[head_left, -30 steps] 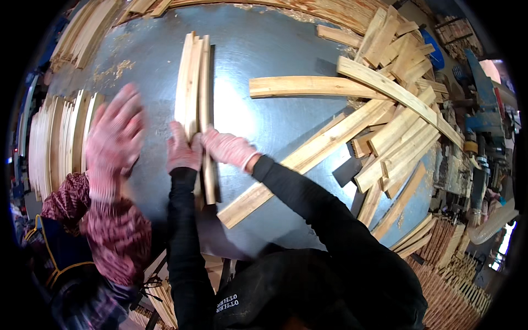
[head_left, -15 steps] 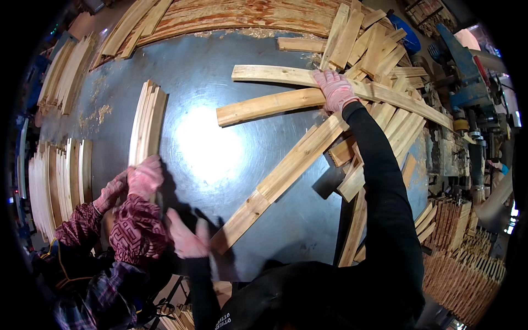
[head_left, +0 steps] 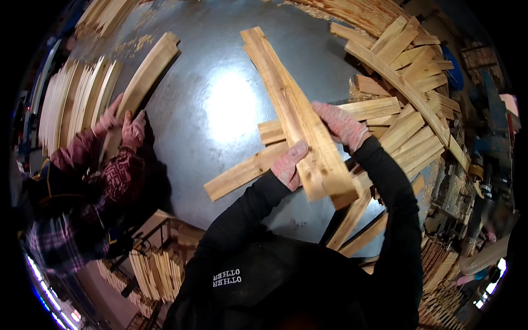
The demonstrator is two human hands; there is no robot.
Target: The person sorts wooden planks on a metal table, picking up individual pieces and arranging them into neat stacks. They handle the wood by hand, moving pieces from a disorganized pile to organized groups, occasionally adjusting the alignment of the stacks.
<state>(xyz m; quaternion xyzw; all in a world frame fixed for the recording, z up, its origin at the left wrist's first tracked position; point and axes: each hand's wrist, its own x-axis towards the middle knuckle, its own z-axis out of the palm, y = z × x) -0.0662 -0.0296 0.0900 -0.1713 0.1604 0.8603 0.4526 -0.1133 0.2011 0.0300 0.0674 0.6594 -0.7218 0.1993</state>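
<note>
My left hand (head_left: 290, 166), in a pinkish knit glove, grips the left edge near the close end of a pair of pale wooden boards (head_left: 283, 102). Against their right edge is my right hand (head_left: 342, 125), gloved alike, its fingers partly hidden by the wood. The boards lie one over the other with their ends offset, pointing away and slightly left above the metal table. Under them, a shorter board (head_left: 242, 171) and another board end (head_left: 270, 132) rest on the tabletop.
At the left a co-worker's gloved hands (head_left: 132, 131) hold boards (head_left: 147, 74) beside upright stacks (head_left: 77, 104). A loose heap of boards (head_left: 421, 69) covers the table's right side, one long curved-looking board (head_left: 410, 91) lying across it. Grey tabletop (head_left: 192, 159) shows between.
My left hand has come from the lower left onto the boards, and my right hand has left the heap for them. The boards have swung to point away. The co-worker's boards have turned.
</note>
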